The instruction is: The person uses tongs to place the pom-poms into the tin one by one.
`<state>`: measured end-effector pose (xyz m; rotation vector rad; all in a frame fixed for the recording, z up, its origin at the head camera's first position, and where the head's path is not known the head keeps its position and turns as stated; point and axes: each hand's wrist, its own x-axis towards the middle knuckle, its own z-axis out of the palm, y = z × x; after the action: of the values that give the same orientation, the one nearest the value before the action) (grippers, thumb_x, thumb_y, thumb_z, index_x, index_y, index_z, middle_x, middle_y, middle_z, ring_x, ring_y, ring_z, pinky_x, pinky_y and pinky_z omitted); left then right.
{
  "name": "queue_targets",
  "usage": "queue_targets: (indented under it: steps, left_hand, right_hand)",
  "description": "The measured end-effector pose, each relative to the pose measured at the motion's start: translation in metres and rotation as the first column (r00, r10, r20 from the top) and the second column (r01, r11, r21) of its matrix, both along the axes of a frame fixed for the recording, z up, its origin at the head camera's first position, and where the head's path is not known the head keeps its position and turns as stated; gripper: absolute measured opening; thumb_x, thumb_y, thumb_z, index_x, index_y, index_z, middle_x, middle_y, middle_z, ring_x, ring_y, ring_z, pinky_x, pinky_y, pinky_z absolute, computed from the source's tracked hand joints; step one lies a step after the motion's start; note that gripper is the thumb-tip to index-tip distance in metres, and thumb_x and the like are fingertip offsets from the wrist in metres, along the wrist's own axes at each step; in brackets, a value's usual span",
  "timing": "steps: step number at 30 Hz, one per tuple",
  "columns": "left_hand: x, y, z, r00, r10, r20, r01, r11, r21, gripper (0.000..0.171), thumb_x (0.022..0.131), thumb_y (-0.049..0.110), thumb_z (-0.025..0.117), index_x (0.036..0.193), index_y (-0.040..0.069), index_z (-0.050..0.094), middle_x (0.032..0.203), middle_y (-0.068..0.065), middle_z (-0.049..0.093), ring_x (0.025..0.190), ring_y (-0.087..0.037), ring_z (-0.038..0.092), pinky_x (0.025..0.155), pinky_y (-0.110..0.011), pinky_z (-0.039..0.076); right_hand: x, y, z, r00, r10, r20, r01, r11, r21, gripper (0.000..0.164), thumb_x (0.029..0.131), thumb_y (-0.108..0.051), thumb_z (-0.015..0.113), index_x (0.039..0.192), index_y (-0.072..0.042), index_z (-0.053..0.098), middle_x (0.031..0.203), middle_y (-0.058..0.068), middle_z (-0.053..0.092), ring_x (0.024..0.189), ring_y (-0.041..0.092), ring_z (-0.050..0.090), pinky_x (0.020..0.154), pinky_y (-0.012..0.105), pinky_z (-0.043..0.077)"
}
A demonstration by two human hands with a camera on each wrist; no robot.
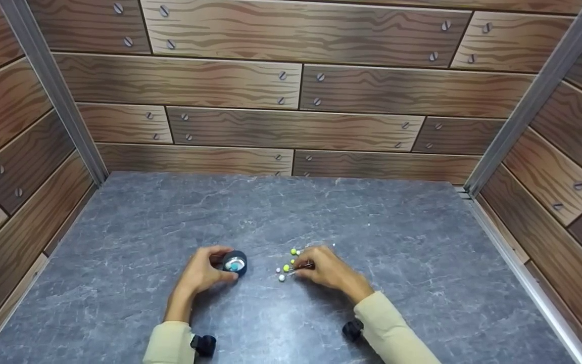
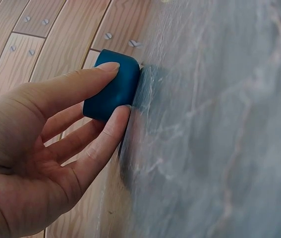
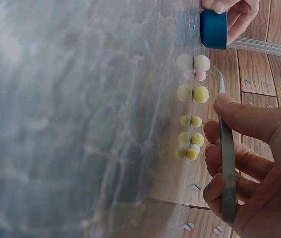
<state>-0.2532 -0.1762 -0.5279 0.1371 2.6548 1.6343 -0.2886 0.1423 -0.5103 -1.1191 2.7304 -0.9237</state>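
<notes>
My left hand (image 1: 202, 270) grips a small round dark blue cup (image 2: 113, 87) between thumb and fingers on the tabletop. Inside the cup, the head view shows a teal pom-pom (image 1: 234, 266) against a pale, shiny bottom. My right hand (image 1: 329, 268) holds metal tweezers (image 3: 227, 163) with a bent tip. That tip overlaps the edge of a white pom-pom (image 3: 201, 63) in the right wrist view. Close by lie a small pink pom-pom (image 3: 200, 76) and several yellow ones, among them a larger yellow pom-pom (image 3: 200, 94). In the head view the fingers hide part of the tweezers.
The grey marbled tabletop (image 1: 271, 207) runs back to a wood-plank patterned wall (image 1: 230, 126). Similar panels stand at left and right, with metal posts in the corners. A tiny white speck (image 1: 334, 244) lies beyond the right hand. Black wrist cameras sit at both sleeves.
</notes>
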Motion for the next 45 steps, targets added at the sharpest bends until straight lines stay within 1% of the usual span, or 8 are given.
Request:
queue_targets:
  steps: [4,11,19,29,33,36,42,45]
  left_hand:
    - [-0.001,0.0,-0.001,1.0,-0.005,-0.008,0.005,1.0,0.0,0.059,0.071,0.003,0.092,0.126,0.0,0.07,0.12,-0.018,0.074,0.109,-0.032,0.071,0.097,-0.049,0.056]
    - [-0.002,-0.001,-0.002,1.0,-0.006,-0.021,0.006,1.0,0.002,0.059,0.07,0.003,0.092,0.125,0.0,0.071,0.12,-0.019,0.074,0.11,-0.033,0.071,0.098,-0.049,0.056]
    - [-0.002,-0.001,-0.001,1.0,-0.001,0.0,0.001,1.0,-0.002,0.059,0.071,0.003,0.092,0.125,0.001,0.071,0.12,-0.017,0.074,0.109,-0.031,0.07,0.098,-0.049,0.055]
    - [-0.002,0.0,-0.001,1.0,0.0,0.001,0.0,1.0,-0.001,0.059,0.071,0.003,0.092,0.125,0.001,0.071,0.119,-0.018,0.074,0.11,-0.031,0.07,0.099,-0.049,0.055]
    - [-0.002,0.0,-0.001,1.0,0.0,-0.001,0.0,1.0,-0.003,0.059,0.07,0.003,0.092,0.125,0.001,0.071,0.12,-0.018,0.074,0.11,-0.032,0.07,0.1,-0.049,0.055]
    - [-0.002,0.0,-0.001,1.0,-0.005,-0.003,0.005,1.0,0.003,0.059,0.07,0.003,0.092,0.125,0.001,0.071,0.12,-0.018,0.074,0.11,-0.032,0.07,0.1,-0.049,0.055]
    - [-0.002,0.0,-0.001,1.0,-0.008,-0.009,0.008,1.0,0.005,0.058,0.07,0.002,0.092,0.124,0.0,0.071,0.119,-0.018,0.075,0.11,-0.032,0.07,0.1,-0.049,0.055]
    - [-0.002,0.0,-0.001,1.0,-0.008,-0.01,0.008,1.0,0.003,0.058,0.07,0.002,0.092,0.124,0.001,0.072,0.118,-0.018,0.075,0.109,-0.032,0.07,0.099,-0.049,0.055]
  right_hand:
    - [0.0,-0.001,-0.001,1.0,-0.003,-0.006,0.003,1.0,0.006,0.013,0.087,-0.009,0.08,0.099,-0.006,0.081,0.096,0.008,0.08,0.085,0.019,0.072,0.078,0.028,0.06]
    - [-0.001,-0.001,-0.002,0.999,0.018,-0.049,-0.017,1.0,0.01,0.012,0.087,-0.01,0.081,0.098,-0.007,0.082,0.097,0.006,0.081,0.091,0.023,0.075,0.085,0.033,0.061]
    - [-0.001,-0.002,0.0,0.997,0.036,-0.065,-0.036,0.999,-0.001,0.01,0.087,-0.009,0.08,0.097,-0.007,0.082,0.095,0.006,0.081,0.092,0.023,0.075,0.087,0.034,0.061]
    - [-0.003,-0.007,0.007,0.998,0.019,-0.055,-0.021,0.999,-0.035,0.011,0.088,-0.007,0.079,0.098,-0.007,0.082,0.095,0.009,0.079,0.088,0.022,0.074,0.08,0.033,0.061]
    - [-0.005,-0.011,0.009,0.998,0.018,-0.063,-0.021,0.999,-0.044,0.01,0.089,-0.008,0.078,0.098,-0.007,0.083,0.095,0.008,0.08,0.086,0.02,0.074,0.076,0.028,0.06]
    - [-0.007,-0.014,0.01,0.996,0.017,-0.091,-0.022,0.999,-0.047,0.01,0.09,-0.008,0.078,0.098,-0.007,0.083,0.093,0.007,0.079,0.082,0.017,0.071,0.073,0.024,0.057]
    - [-0.011,-0.023,0.012,0.987,0.015,-0.162,-0.028,0.997,-0.075,0.009,0.089,-0.006,0.078,0.096,-0.006,0.083,0.09,0.007,0.079,0.077,0.015,0.068,0.07,0.027,0.055]
    - [-0.012,-0.028,0.012,0.984,0.005,-0.178,-0.02,0.996,-0.083,0.008,0.089,-0.007,0.078,0.095,-0.007,0.083,0.089,0.006,0.078,0.074,0.01,0.064,0.067,0.023,0.052]
